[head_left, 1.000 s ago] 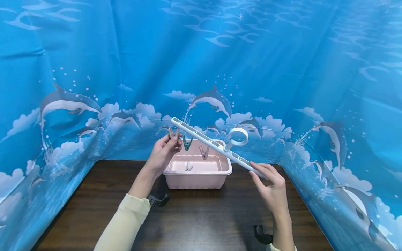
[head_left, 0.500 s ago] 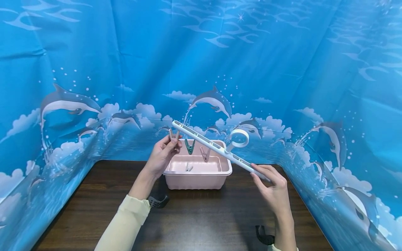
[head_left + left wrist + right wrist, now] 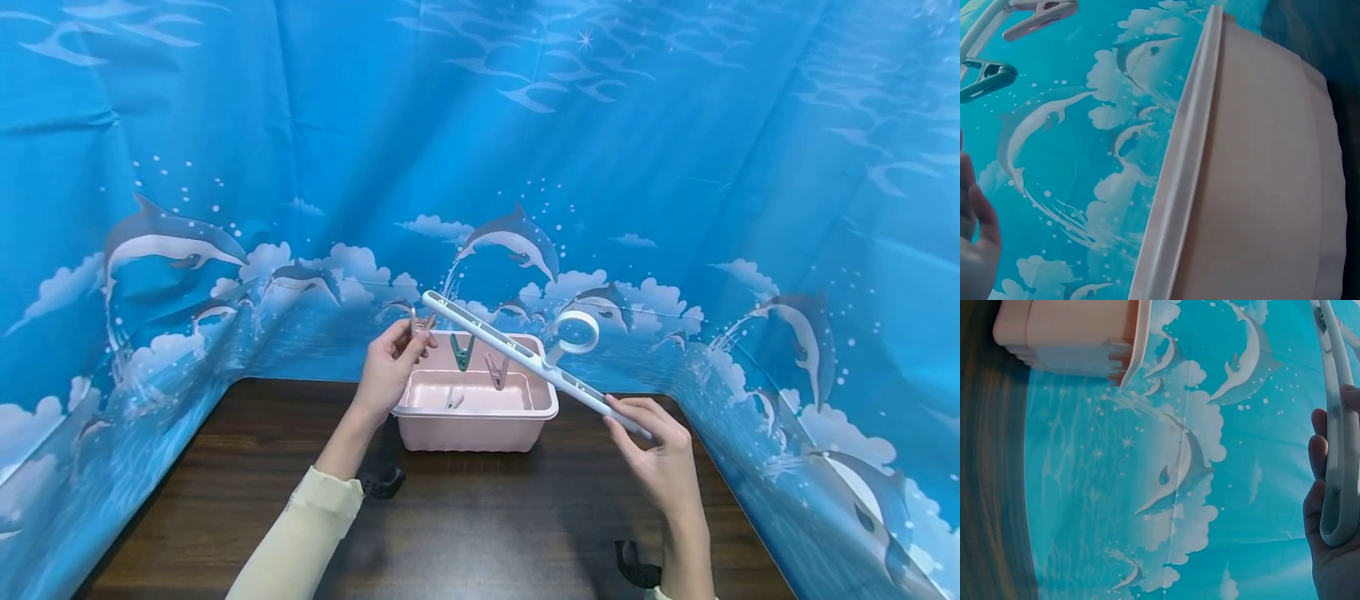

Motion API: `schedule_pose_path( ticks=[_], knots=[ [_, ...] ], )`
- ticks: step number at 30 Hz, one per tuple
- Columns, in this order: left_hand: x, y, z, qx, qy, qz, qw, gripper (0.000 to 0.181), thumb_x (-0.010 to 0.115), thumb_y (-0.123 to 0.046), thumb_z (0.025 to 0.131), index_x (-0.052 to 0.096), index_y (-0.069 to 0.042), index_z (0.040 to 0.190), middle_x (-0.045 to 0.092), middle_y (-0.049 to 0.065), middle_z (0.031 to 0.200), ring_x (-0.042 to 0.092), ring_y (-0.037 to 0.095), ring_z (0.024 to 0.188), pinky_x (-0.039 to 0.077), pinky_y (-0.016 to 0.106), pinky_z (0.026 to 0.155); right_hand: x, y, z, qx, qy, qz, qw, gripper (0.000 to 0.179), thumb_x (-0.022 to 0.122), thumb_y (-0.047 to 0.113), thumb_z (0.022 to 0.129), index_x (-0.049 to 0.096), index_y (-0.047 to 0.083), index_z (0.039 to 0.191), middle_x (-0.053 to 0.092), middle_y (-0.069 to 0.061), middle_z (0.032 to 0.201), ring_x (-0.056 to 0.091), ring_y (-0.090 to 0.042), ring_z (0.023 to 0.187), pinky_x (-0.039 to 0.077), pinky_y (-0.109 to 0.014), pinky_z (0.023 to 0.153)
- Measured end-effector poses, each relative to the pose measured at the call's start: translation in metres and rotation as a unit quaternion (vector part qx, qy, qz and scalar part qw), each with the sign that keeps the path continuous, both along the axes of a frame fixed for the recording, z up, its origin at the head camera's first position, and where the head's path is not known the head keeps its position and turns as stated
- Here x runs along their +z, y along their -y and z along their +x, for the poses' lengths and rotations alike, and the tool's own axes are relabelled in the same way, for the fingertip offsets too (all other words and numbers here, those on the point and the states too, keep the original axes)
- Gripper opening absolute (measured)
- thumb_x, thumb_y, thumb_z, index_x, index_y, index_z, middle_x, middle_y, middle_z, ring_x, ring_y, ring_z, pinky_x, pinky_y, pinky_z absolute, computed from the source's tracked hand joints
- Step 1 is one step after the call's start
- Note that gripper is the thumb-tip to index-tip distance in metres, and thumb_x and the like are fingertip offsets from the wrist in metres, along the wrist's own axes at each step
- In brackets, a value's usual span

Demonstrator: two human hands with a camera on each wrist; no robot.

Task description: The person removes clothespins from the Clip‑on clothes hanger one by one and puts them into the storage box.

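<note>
My left hand [image 3: 381, 371] pinches a pale beige clothespin [image 3: 422, 323] between thumb and fingers, just left of the upper end of a white hanger bar [image 3: 487, 335]. With a ring [image 3: 579, 332] rising from its middle, the bar slants down to the right, where my right hand [image 3: 660, 450] grips its lower end. Hanging from the bar are a green clothespin [image 3: 462, 352] and a pink clothespin [image 3: 497, 371]. In the right wrist view, fingers [image 3: 1318, 453] wrap the bar's rounded end. The left wrist view shows only part of the left hand [image 3: 979, 244].
Behind and below the bar, a pink plastic bin [image 3: 471, 433] stands on the dark wooden table [image 3: 480, 517]. A small whitish clip [image 3: 454, 400] lies inside the bin. A blue dolphin-print curtain [image 3: 337, 167] surrounds the table's back and sides.
The hanger bar has shifted slightly right and down, its upper end now farther from the beige clothespin. That clothespin has turned a little in my left hand. Both grips stay.
</note>
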State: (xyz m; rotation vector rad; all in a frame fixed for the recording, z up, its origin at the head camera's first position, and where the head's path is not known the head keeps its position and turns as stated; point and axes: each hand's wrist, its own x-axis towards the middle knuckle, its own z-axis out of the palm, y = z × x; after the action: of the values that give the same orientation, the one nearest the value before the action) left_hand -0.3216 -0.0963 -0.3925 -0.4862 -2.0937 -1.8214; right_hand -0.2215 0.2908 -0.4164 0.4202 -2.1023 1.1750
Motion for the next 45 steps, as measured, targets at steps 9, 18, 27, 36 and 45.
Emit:
schedule_pose_path(
  ticks=[9, 18, 27, 36, 45],
  knots=[
    [-0.003, -0.002, 0.004, 0.062, -0.037, -0.052, 0.996, 0.033, 0.063, -0.041, 0.11, 0.071, -0.015, 0.13, 0.075, 0.01, 0.114, 0.062, 0.022, 0.105, 0.053, 0.038, 0.088, -0.001, -0.006, 0.001, -0.003, 0.032, 0.009, 0.9995, 0.035, 0.085, 0.001, 0.091, 0.083, 0.016, 0.122, 0.079, -0.002, 0.114, 0.067, -0.001, 0.101, 0.057, -0.013, 0.085],
    [-0.007, -0.003, 0.004, 0.101, -0.047, -0.081, 0.9904, 0.035, 0.068, -0.04, 0.108, 0.076, -0.015, 0.13, 0.073, 0.005, 0.105, 0.059, 0.02, 0.094, 0.047, 0.028, 0.074, -0.002, -0.007, 0.0, -0.022, 0.033, 0.027, 0.9988, 0.035, 0.086, 0.003, 0.09, 0.083, 0.017, 0.122, 0.08, -0.001, 0.114, 0.067, 0.002, 0.102, 0.053, -0.007, 0.087],
    [-0.011, -0.003, 0.002, 0.14, -0.059, -0.101, 0.9832, 0.036, 0.071, -0.037, 0.106, 0.075, -0.016, 0.135, 0.063, 0.008, 0.093, 0.05, 0.024, 0.082, 0.038, 0.027, 0.062, -0.002, -0.009, -0.002, -0.029, 0.036, 0.039, 0.9982, 0.033, 0.086, 0.004, 0.091, 0.084, 0.016, 0.122, 0.081, -0.002, 0.113, 0.066, 0.004, 0.102, 0.05, -0.006, 0.089],
    [-0.017, -0.002, -0.002, 0.164, -0.087, -0.116, 0.9758, 0.031, 0.073, -0.034, 0.105, 0.078, -0.016, 0.13, 0.062, 0.006, 0.089, 0.047, 0.017, 0.078, 0.037, 0.028, 0.062, -0.004, -0.011, -0.001, -0.03, 0.057, 0.047, 0.9968, 0.033, 0.086, 0.006, 0.092, 0.083, 0.017, 0.123, 0.081, -0.001, 0.114, 0.071, -0.009, 0.101, 0.052, -0.008, 0.088],
    [-0.018, -0.002, -0.003, 0.186, -0.129, -0.128, 0.9657, 0.03, 0.077, -0.027, 0.102, 0.08, -0.013, 0.128, 0.064, 0.006, 0.083, 0.047, 0.016, 0.072, 0.033, 0.025, 0.058, -0.003, -0.015, -0.003, -0.012, 0.083, 0.041, 0.9957, 0.035, 0.085, 0.01, 0.094, 0.081, 0.019, 0.127, 0.08, -0.002, 0.118, 0.068, 0.002, 0.102, 0.054, -0.01, 0.086]
  ],
)
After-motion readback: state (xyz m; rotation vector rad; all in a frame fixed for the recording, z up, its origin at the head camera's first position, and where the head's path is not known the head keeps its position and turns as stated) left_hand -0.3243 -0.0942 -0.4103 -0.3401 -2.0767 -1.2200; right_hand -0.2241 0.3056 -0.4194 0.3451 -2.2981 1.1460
